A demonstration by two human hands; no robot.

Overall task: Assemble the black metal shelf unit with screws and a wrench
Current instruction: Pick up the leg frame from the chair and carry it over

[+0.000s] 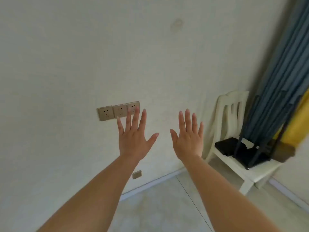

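Both hands are held up mid-frame, the left hand (133, 139) and right hand (188, 141) spread wide, nothing held. Black shelf parts (240, 151) are seen on the white chair (234, 166), lower right.

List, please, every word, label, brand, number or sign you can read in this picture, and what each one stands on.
None: no readable text shows anywhere.
The three wall sockets show only pin holes, no lettering.
The small plate low on the wall is too blurred to tell.
The black parts on the white chair show no label.
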